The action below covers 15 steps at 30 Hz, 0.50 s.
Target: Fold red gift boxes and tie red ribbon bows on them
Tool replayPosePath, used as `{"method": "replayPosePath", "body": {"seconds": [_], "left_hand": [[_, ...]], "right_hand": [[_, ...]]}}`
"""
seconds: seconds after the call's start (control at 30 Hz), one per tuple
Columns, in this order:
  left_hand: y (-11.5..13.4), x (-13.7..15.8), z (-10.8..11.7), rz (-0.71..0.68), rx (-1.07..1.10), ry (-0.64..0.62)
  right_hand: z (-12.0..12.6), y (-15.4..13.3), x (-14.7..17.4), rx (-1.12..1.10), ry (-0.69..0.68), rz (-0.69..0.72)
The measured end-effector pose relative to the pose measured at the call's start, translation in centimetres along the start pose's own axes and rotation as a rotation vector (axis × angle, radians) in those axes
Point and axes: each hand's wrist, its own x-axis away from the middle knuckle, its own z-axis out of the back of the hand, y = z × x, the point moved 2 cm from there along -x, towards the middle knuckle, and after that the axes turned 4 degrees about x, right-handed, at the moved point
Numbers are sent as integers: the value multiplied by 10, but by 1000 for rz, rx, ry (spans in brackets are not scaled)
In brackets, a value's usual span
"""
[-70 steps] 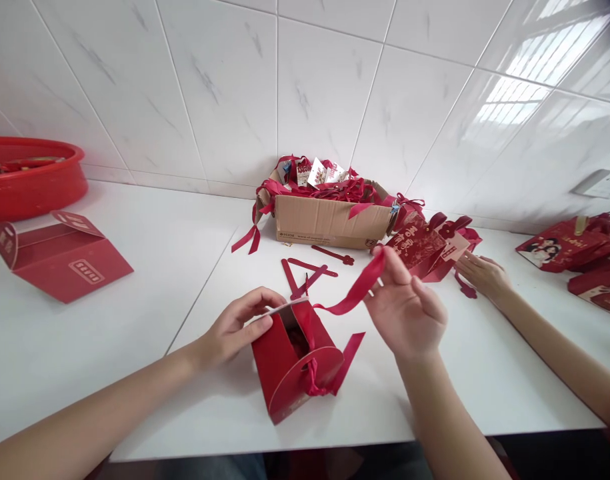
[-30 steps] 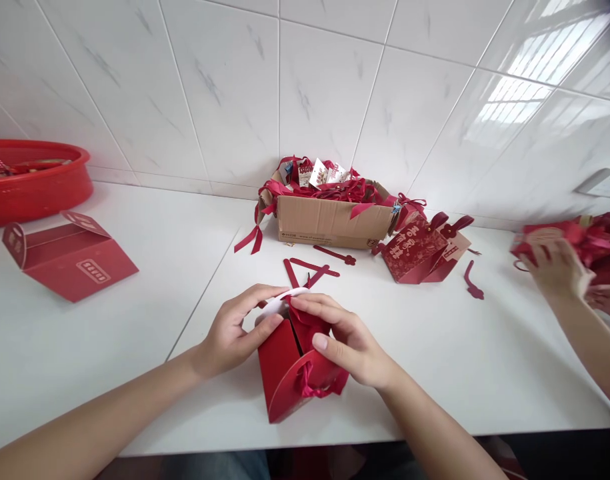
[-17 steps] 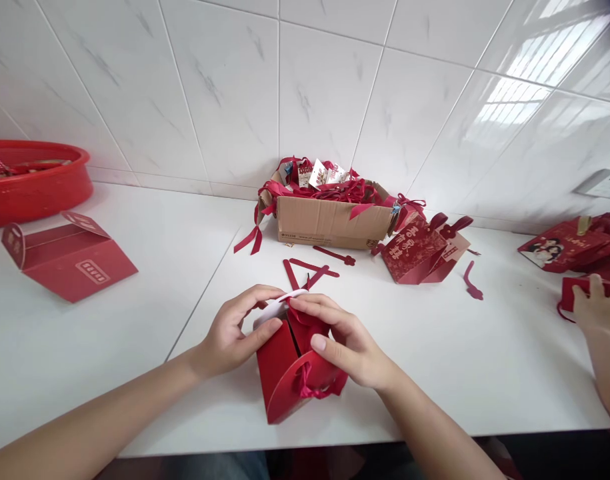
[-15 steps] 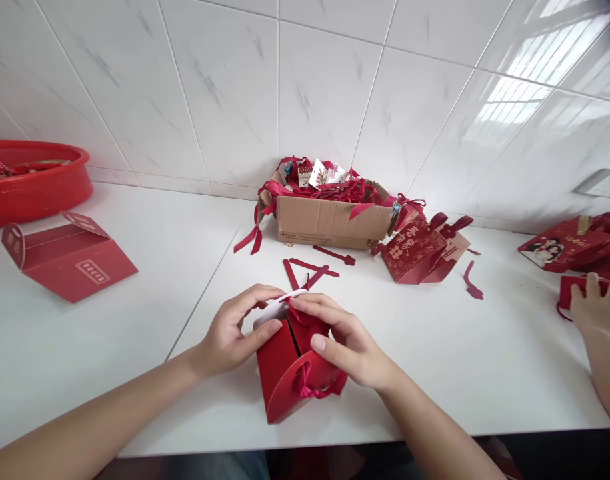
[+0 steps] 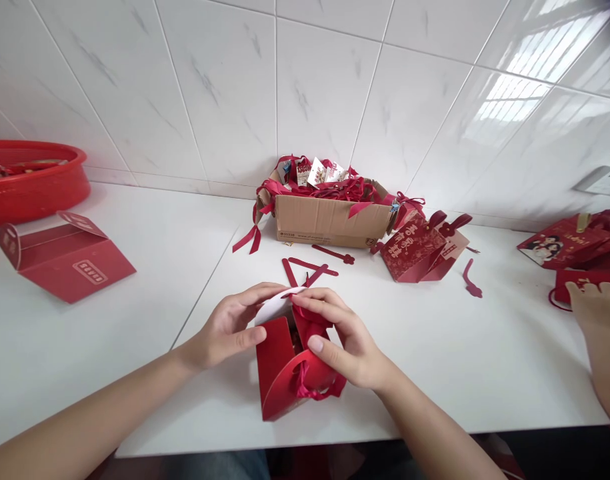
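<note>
A red paper gift box stands near the front edge of the table, its top partly open with a dark gap between the panels. My left hand grips its left side, fingers behind the far flap with the white inner face and thumb on the left panel. Around the right side curls my right hand, fingertips at the far flap and thumb by the near rounded flap. A red ribbon hangs from a hole in that near flap. What lies inside the box is mostly hidden.
Behind stands a cardboard box of red ribbons and tags. Dark red strips lie before it. Decorated boxes are at right, a folded red box and red basin at left. Another person's hand touches a red box.
My left thumb has slid left on the panel, and the gap in the box top has widened. The other person's hand at right has moved lower over its red box.
</note>
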Motion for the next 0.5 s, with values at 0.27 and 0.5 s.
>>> {"method": "replayPosePath", "body": {"seconds": [0.27,0.5], "left_hand": [[-1,-5,7,172,305,72],[2,-10,33,224,693,498]], "right_hand": [[5,6,1,101,-60,23],[13,5,1,118,-63,4]]}}
